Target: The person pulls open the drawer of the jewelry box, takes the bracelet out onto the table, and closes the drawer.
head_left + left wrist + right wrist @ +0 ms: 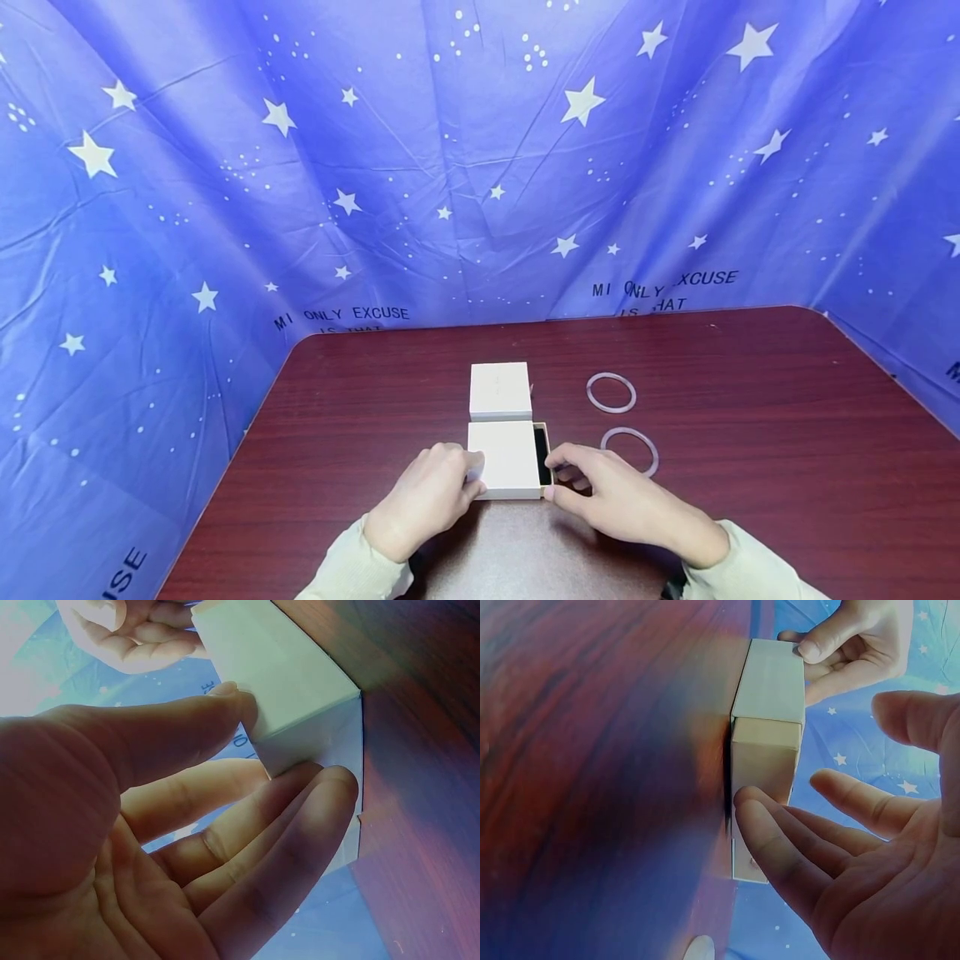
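Observation:
A white slide-out box (pixel 506 458) lies flat in front of me. Its tan drawer (pixel 763 761), with a black inside, sticks out a little at the right end. My left hand (pixel 429 498) holds the box's left end, thumb on the near side and fingers against the end face. At the drawer's end is my right hand (pixel 622 500), its fingers spread and loosely bent; in the right wrist view the thumb stands apart from the box. Two pale purple bangles (pixel 611 410) lie to the right, the nearer one partly behind the right hand.
A second white box (pixel 500 390) sits directly behind the first. Both stand on a dark red wooden table (pixel 360 392). A blue curtain with white stars (pixel 450 167) hangs around the table's back and sides.

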Tool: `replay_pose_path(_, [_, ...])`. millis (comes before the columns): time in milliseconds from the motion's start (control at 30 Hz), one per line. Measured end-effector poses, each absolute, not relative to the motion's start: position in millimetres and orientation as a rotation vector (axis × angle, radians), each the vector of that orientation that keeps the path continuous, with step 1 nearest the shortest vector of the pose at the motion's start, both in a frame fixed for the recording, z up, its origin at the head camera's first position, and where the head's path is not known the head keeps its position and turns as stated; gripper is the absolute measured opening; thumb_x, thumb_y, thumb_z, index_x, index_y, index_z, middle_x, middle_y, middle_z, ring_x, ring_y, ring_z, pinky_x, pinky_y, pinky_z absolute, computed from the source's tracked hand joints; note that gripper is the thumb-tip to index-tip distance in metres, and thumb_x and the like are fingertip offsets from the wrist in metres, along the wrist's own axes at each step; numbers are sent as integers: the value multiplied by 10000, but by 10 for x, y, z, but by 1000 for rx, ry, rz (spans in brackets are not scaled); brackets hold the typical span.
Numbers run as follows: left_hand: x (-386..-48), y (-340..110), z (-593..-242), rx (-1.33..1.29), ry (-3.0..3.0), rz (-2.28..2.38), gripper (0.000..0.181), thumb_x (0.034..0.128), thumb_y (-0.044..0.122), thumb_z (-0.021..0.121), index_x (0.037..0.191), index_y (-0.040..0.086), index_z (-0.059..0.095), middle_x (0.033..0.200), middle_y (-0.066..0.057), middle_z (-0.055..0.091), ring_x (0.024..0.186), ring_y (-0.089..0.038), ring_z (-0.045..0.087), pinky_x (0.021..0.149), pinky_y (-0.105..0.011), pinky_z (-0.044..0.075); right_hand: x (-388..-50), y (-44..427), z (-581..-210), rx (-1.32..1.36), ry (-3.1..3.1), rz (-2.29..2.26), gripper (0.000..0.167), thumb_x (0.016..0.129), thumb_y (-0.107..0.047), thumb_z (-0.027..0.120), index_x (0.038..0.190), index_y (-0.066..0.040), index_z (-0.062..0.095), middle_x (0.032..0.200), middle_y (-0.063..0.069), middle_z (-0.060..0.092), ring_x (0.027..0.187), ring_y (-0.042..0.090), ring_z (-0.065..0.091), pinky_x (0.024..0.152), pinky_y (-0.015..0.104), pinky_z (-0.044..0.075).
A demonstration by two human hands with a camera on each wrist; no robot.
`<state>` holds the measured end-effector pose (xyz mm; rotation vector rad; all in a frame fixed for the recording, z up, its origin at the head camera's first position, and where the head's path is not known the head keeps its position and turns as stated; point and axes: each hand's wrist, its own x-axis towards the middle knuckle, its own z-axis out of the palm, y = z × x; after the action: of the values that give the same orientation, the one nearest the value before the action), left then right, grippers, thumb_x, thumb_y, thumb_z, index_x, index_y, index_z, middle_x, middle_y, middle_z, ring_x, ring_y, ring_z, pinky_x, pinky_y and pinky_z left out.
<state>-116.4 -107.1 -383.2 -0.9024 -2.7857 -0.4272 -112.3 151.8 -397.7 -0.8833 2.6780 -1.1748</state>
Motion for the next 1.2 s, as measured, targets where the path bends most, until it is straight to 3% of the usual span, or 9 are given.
replay_pose_path(400, [-1181,-1076,-3834,-909,-2788,-440,374,743,151,787,614,185,438,571,52,436,559,-146,549,465,-250,374,-1112,1508,-3965,-944,2597,-1205,268,931,-349,615,1080,-127,602,1042,-29,633,933,115,637,798,325,521])
replay_pose_path(567, [-1175,-1073,-3836,-901,-2789,-423,365,745,159,788,618,188,447,577,42,459,565,-172,572,459,-269,387,-1109,1491,-3973,-988,2593,-1206,127,929,-339,620,901,-219,585,1112,31,634,946,97,629,791,296,517])
replay_pose_path(733, [-1166,-1066,-3843,-895,-2785,-405,347,744,166,787,625,193,462,585,34,482,561,-183,581,454,-281,395,-1091,1478,-3975,-1022,2613,-1200,200,928,-338,619,773,-276,509,1248,148,589,1016,139,624,792,285,508])
replay_pose_path(1200, [-1161,-1062,-3848,-887,-2793,-410,345,746,167,788,625,193,466,585,37,480,561,-186,583,452,-278,392,-1063,1463,-3996,-1035,2596,-1178,105,929,-344,618,881,-267,565,1310,154,544,1019,89,604,821,291,507])
